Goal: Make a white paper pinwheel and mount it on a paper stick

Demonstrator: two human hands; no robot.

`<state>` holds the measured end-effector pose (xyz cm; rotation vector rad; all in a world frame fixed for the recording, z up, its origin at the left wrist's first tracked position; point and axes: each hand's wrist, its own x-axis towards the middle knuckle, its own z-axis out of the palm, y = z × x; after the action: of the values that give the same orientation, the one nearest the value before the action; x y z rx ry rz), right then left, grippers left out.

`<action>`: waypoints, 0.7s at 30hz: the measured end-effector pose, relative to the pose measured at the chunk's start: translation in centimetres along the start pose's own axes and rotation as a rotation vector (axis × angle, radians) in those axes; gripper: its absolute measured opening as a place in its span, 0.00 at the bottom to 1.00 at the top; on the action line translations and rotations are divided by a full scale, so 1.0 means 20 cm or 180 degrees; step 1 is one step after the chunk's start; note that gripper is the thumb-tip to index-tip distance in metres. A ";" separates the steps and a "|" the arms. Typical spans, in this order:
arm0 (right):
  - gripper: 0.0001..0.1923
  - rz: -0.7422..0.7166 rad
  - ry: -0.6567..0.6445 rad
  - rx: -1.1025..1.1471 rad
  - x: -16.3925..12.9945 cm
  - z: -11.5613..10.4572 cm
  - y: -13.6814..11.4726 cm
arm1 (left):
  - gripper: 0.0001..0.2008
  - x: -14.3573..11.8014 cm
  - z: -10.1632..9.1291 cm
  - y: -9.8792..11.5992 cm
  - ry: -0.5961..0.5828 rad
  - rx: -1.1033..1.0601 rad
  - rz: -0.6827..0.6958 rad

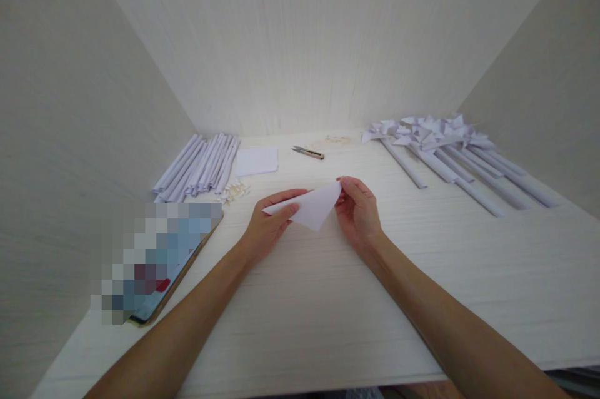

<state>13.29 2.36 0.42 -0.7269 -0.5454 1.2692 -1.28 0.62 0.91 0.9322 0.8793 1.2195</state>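
A white sheet of paper (pixel 315 206), folded into a triangle, is held between both hands above the middle of the table. My left hand (pixel 274 221) grips its left part, thumb on top and fingers beneath. The upper right corner is pinched between the thumb and fingers of my right hand (pixel 359 208). One point of the triangle hangs toward me. Just beyond the hands lie a stack of white paper squares (pixel 256 161) and a pair of thread snips (pixel 308 152).
Rolled paper tubes (pixel 199 164) are piled at the back left, near small pale bits (pixel 234 191). Paper pinwheels (pixel 431 133) on paper sticks lie at the back right. A phone (pixel 173 274), partly blurred, stands by the left wall. More bits (pixel 338 139) lie near the back wall.
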 end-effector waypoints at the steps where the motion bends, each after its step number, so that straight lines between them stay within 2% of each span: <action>1: 0.05 -0.0016 -0.0002 -0.0002 0.00 0.00 0.00 | 0.13 0.00 0.00 0.00 0.0004 -0.0006 0.0001; 10: 0.03 -0.0085 0.0002 0.0053 0.01 -0.02 0.00 | 0.12 0.00 0.00 0.00 -0.0101 0.0020 -0.0031; 15: 0.08 -0.0135 -0.0024 0.0063 0.01 -0.02 0.01 | 0.13 0.00 0.01 0.00 -0.0112 -0.0019 -0.0062; 18: 0.12 -0.0013 -0.0064 0.0062 0.01 -0.01 0.01 | 0.12 0.00 0.01 0.00 -0.0060 -0.0114 -0.0046; 21: 0.10 0.0220 -0.0088 -0.0024 0.01 0.00 0.01 | 0.11 0.00 0.01 0.00 -0.0005 -0.0160 0.0027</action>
<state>13.24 2.56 0.23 -0.7406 -0.5519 1.3437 -1.17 0.69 1.04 0.8974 0.8406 1.2426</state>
